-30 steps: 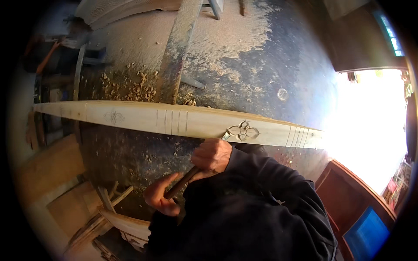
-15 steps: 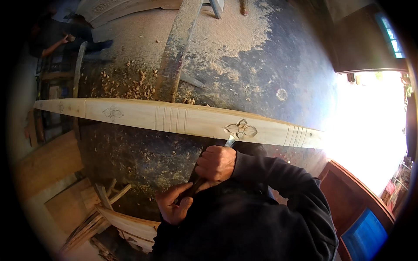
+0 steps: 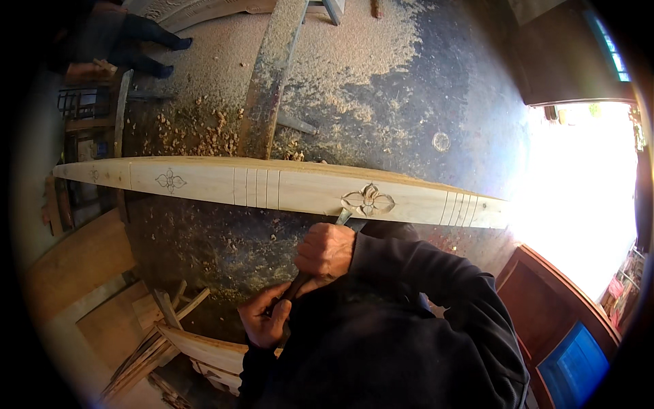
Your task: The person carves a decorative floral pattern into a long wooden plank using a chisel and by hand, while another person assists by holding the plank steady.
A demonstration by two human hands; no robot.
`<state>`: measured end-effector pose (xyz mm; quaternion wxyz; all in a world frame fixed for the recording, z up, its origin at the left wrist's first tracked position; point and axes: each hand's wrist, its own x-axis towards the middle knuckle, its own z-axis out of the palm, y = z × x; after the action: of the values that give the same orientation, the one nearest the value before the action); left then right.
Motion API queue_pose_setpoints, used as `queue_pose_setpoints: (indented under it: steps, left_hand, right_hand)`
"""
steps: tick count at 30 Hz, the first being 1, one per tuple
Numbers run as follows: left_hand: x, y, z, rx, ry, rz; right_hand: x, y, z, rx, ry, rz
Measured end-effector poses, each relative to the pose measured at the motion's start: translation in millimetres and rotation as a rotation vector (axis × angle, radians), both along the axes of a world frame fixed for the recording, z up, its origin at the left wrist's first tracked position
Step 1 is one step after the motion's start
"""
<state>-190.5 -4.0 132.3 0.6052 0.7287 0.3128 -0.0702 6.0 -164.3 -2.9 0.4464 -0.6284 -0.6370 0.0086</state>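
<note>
The long pale board [image 3: 300,192] is lying crosswise before the person, and its narrow L end is pointing away, w/ the R end reaching toward the bright doorway [image 3: 579,184]. On the board's face, R of its middle, the carved flower [image 3: 368,200] is sitting betw. two groups of cut lines, approx. midway betw. far & near edges; a drawn flower [image 3: 170,180] is showing toward the board's L end. The R hand [image 3: 325,251] is holding the chisel [image 3: 344,216] just below the board's near edge, its fingers curling pressed together round the tool. The blade is passing over this edge, the tip standing just beside the flower's lower L petal; whether it is touching the wood, I cannot tell. The L hand [image 3: 266,315], farther below the board, is pinching the rear of the handle betw. thumb & fingers; how the outer fingers are lying, I cannot tell. Betw. the near edge and the L hand, a wide gap is giving room, w/ dark floor [image 3: 211,238] showing; R of the hands, the dark sleeve [image 3: 429,266] is taking most of the space under the board. Beyond the far edge, wood chips [image 3: 204,129] are lying, & a narrow plank [image 3: 269,88] is running away from the board. Past the board's L part, a co-worker's legs [image 3: 146,44] are showing.
</note>
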Motion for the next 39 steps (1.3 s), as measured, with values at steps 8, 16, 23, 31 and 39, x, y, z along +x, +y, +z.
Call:
queue_pose_setpoints:
  steps: [8,16,23,31,39]
  left_hand:
    - [7,8,-2,0.032,-0.035,-0.078]
    - [14,17,2,0.029,-0.032,-0.097]
    - [13,14,-14,0.115,-0.273,0.047]
    - [-13,46,-36,0.764,-0.575,-0.367]
    - [-21,34,-15,0.804,-0.119,-0.393]
  right_hand:
    - [3,1,0,0.007,0.026,-0.002]
    - [4,5,3,0.047,0.054,-0.053]
    - [6,6,2,0.035,0.08,-0.025]
    - [6,2,7,0.026,0.133,-0.024]
    - [11,-3,3,-0.039,0.157,0.03]
